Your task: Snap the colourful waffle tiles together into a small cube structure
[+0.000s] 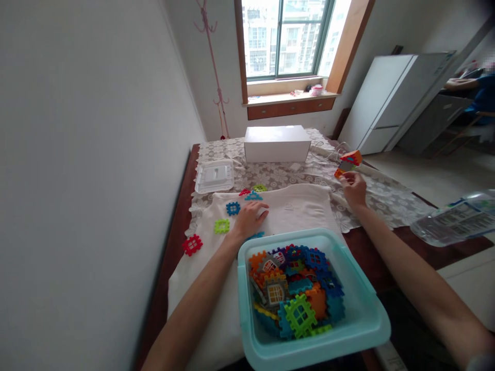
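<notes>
My right hand (354, 188) pinches the lower end of a small toy house of plastic building panels (348, 164), orange, red and grey, over the right part of the patterned tablecloth. My left hand (250, 219) rests on the white cloth (297, 206), fingers stretched out. Beside it lie a blue window panel (232, 208), a blue triangular panel (254, 196) and a lime window panel (221, 226). A red window panel (192, 245) is farther left. Close to my body stands a turquoise bin (363, 330) holding many mixed panels, a lime window panel (300, 316) on top.
A white box (276, 149) stands at the table's far end, with a clear plastic lid (215, 176) to its left. At the right edge is a large clear bottle (456, 221), tilted. A fridge (390, 98) stands beyond; another person's blue sleeve (485, 93) shows far right.
</notes>
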The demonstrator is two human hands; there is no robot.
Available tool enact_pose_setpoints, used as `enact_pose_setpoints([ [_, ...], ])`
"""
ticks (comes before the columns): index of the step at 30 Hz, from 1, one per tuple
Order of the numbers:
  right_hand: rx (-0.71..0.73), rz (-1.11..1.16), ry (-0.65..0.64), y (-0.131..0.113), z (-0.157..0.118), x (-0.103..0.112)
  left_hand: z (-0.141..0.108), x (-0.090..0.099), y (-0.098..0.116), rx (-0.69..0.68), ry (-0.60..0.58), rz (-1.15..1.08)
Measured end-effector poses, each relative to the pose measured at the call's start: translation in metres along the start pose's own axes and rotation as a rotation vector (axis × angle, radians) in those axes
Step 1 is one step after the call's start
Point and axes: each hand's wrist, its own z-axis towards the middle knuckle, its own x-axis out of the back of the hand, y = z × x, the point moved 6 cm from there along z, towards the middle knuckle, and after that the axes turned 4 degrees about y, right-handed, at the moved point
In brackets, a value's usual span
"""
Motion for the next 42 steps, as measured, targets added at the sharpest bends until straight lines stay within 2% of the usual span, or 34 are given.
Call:
enact_pose_setpoints([
  [1,0.017,0.005,-0.052,-0.006,-0.009,-0.007,0.0,0.006,0.001,0.007,0.069,0.017],
  [2,0.069,0.005,-0.197,-0.015,-0.019,-0.021,0.0,0.012,0.002,0.023,0.144,0.041],
  [4,0.253,-0.014,-0.566,-0.041,-0.048,-0.052,-0.002,0.025,0.0,0.088,0.279,0.105],
  [5,0.338,-0.019,-0.699,-0.054,-0.063,-0.065,-0.002,0.031,-0.003,0.135,0.326,0.145],
  [7,0.469,-0.052,-0.872,-0.076,-0.09,-0.086,-0.004,0.038,-0.011,0.239,0.352,0.233],
  [8,0.521,-0.092,-0.917,-0.085,-0.1,-0.095,-0.005,0.04,-0.016,0.291,0.331,0.277],
  [11,0.622,-0.225,-0.931,-0.104,-0.116,-0.12,-0.01,0.04,-0.03,0.425,0.19,0.377],
  [14,0.597,-0.226,-0.874,-0.12,-0.112,-0.144,-0.02,0.039,-0.028,0.422,0.06,0.397],
  [16,0.602,-0.169,-0.807,-0.135,-0.106,-0.161,-0.03,0.044,-0.022,0.393,0.062,0.369],
  [18,0.628,-0.183,-0.796,-0.148,-0.104,-0.18,-0.045,0.054,-0.019,0.403,0.084,0.386],
  [20,0.64,-0.249,-0.87,-0.158,-0.108,-0.201,-0.062,0.065,-0.021,0.442,0.074,0.44],
  [23,0.678,-0.324,-1.006,-0.171,-0.116,-0.223,-0.088,0.076,-0.035,0.602,0.004,0.462],
  [26,0.789,-0.312,-1.08,-0.186,-0.121,-0.233,-0.107,0.079,-0.046,0.686,-0.033,0.408],
  [29,0.907,-0.278,-1.118,-0.194,-0.122,-0.237,-0.111,0.081,-0.046,0.619,0.036,0.362],
  [31,0.93,-0.248,-1.12,-0.196,-0.12,-0.239,-0.112,0.083,-0.043,0.542,0.091,0.321],
  [34,0.895,-0.222,-1.1,-0.195,-0.115,-0.242,-0.116,0.09,-0.037,0.447,0.137,0.272],
  [37,0.802,-0.256,-1.084,-0.195,-0.108,-0.249,-0.126,0.106,-0.031,0.438,0.205,0.349],
  [40,0.712,-0.298,-1.079,-0.196,-0.099,-0.256,-0.143,0.117,-0.03,0.526,0.215,0.476],
  [42,0.738,-0.283,-1.077,-0.202,-0.096,-0.261,-0.157,0.116,-0.035,0.625,0.173,0.519],
])
